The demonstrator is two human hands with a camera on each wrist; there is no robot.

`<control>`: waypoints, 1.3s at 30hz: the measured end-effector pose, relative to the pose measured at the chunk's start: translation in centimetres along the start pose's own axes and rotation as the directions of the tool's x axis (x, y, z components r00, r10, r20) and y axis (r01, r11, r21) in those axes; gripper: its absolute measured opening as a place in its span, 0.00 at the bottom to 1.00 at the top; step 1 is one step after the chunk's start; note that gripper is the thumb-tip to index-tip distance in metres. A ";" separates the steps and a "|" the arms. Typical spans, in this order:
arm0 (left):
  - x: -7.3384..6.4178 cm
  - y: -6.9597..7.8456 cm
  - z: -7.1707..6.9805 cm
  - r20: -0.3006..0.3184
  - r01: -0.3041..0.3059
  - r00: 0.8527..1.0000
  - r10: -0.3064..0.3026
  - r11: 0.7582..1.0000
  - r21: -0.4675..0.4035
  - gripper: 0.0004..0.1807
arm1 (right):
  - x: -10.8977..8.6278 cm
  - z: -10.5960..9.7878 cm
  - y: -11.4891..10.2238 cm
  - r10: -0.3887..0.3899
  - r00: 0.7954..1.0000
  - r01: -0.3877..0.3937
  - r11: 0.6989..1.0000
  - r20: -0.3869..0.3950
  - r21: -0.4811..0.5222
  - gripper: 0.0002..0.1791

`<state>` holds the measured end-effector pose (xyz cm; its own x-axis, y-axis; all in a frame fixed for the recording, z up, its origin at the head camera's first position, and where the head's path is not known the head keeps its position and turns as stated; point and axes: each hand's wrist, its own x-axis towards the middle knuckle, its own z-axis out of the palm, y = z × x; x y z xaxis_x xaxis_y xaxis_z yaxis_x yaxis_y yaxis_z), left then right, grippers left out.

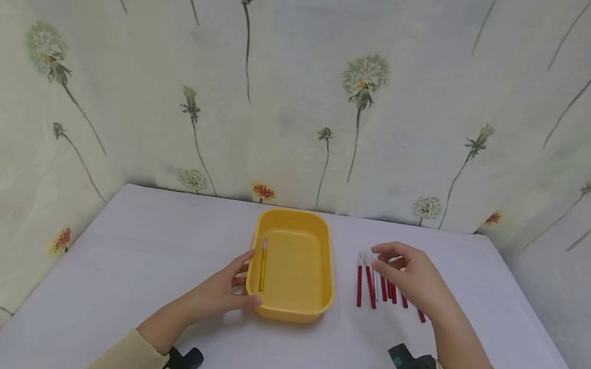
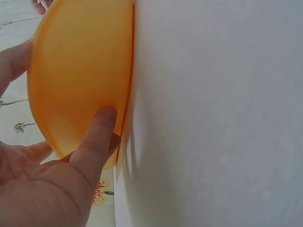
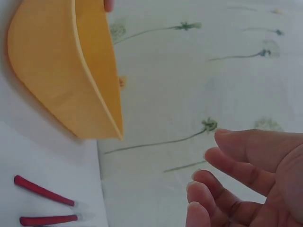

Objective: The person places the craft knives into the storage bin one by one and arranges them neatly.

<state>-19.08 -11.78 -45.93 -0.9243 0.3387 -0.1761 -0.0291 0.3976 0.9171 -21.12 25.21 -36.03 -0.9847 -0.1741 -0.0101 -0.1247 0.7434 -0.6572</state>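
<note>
My left hand (image 1: 221,287) holds the left side of a yellow plastic tray (image 1: 298,267), its thumb at the near left corner and the fingers along the outer wall. Inside the tray, along its left side, lies a slim yellow pen-like stick (image 1: 263,272) with a pale tip. To the right, my right hand (image 1: 414,277) hovers over several slim red sticks (image 1: 370,288) with clear ends, partly hiding them. In the right wrist view its fingers (image 3: 236,165) are loosely bent with nothing between them, apart from two red sticks (image 3: 43,191) on the table.
A white cloth covers the table (image 1: 168,242), and a hanging sheet (image 1: 278,144) printed with dandelions surrounds its back and sides. Black camera mounts sit on the left wrist (image 1: 184,362) and right wrist (image 1: 412,363).
</note>
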 end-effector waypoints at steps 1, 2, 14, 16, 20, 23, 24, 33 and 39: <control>0.0 0.0 0.0 -0.002 0.002 1.000 -0.002 1.000 0.001 0.58 | -0.1 -0.1 0.3 -0.002 1.000 0.002 1.000 -0.003 -0.004 0.23; 0.0 0.1 0.0 -0.001 0.000 1.000 0.000 1.000 0.000 0.58 | -0.1 -0.3 0.7 -0.002 1.000 0.002 1.000 -0.004 -0.006 0.23; 0.1 0.2 0.1 0.001 0.008 1.000 -0.008 1.000 -0.002 0.59 | -0.7 -1.7 5.6 0.046 0.999 -0.046 0.999 -0.013 -0.029 0.23; 0.1 0.2 0.1 -0.001 0.009 1.000 -0.009 1.000 0.006 0.59 | -0.7 -2.0 6.2 0.065 0.998 -0.065 0.998 -0.007 -0.026 0.23; 0.1 0.3 0.2 -0.004 0.015 1.000 -0.015 1.000 0.011 0.59 | -0.7 -2.2 7.3 0.088 0.996 -0.088 0.996 0.007 -0.025 0.23; 0.1 0.4 0.2 -0.006 0.018 1.000 -0.018 1.000 0.009 0.59 | -0.5 -2.1 8.3 0.106 0.994 -0.105 0.994 0.013 -0.028 0.22; 0.1 0.3 0.2 -0.008 0.018 1.000 -0.018 1.000 0.011 0.59 | -0.5 -2.0 8.7 0.110 0.994 -0.110 0.994 0.016 -0.026 0.22; 0.1 0.2 0.0 -0.012 0.029 1.000 -0.029 0.999 0.012 0.59 | 0.3 -1.5 11.5 0.157 0.987 -0.156 0.988 0.030 -0.022 0.21; 0.0 0.3 0.0 -0.012 0.030 0.999 -0.030 0.999 0.014 0.58 | 0.7 -1.3 12.8 0.181 0.982 -0.180 0.984 0.046 -0.020 0.20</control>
<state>-19.07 -11.65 -45.68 -0.9273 0.3166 -0.1996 -0.0519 0.4193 0.9064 -23.59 35.43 -43.50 -0.9843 -0.0667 -0.1634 0.0520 0.7753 -0.6295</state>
